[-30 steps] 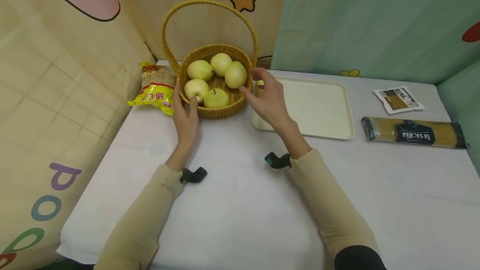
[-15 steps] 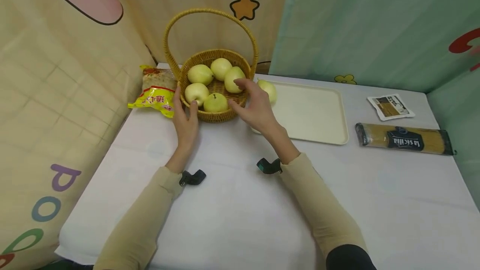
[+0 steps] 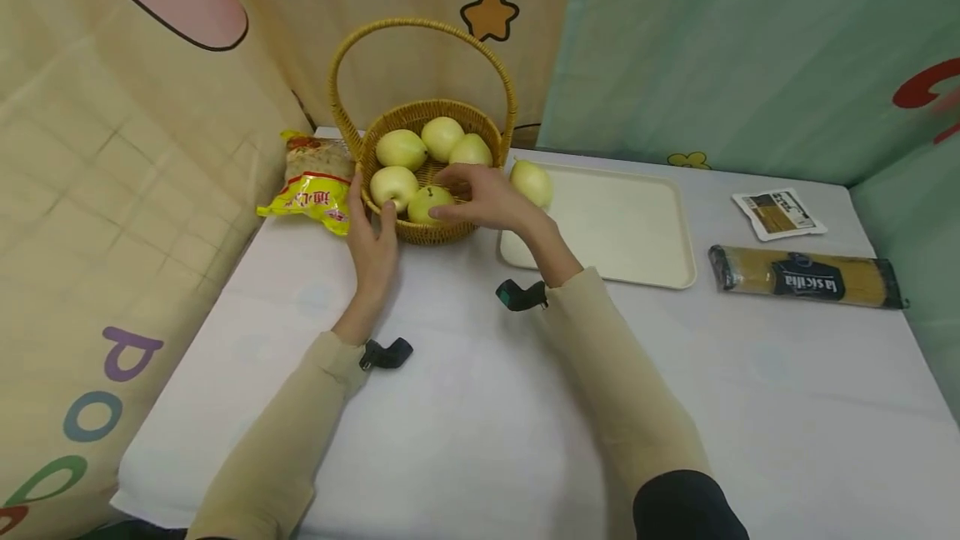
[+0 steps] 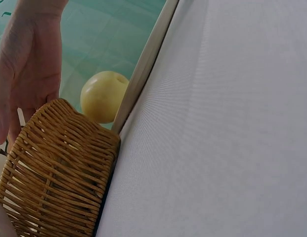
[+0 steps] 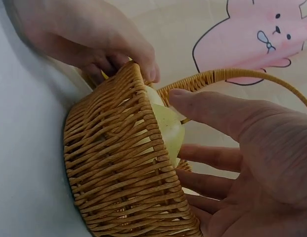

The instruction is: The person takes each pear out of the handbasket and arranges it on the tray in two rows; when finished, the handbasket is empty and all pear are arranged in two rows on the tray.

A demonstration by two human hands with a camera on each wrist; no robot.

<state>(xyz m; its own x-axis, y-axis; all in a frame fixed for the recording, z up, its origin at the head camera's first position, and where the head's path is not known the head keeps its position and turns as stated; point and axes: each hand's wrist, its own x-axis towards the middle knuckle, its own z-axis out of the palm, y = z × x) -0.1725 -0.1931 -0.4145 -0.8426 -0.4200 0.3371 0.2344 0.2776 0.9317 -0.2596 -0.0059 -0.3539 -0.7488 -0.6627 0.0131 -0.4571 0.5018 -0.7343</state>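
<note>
A yellow wicker basket with a tall arched handle holds several pale green pears. My left hand grips its left rim, thumb over the edge and fingers along the outside wall, as the right wrist view also shows. Over the front of the basket is my right hand, thumb and fingers spread around the front pear, whose dark stem points up. In the right wrist view, the thumb is near the top of this pear and the fingers extend past it. Another pear lies at the left end of a cream tray.
A yellow-and-clear snack bag lies against the basket's left side. On the right of the white-covered table are a small white pouch and a long spaghetti packet. Printed curtains stand behind and at the sides.
My right hand has left the pear on the tray and moved left, over the basket to the front pear. My left hand stays on the rim. The head view has shifted slightly.
</note>
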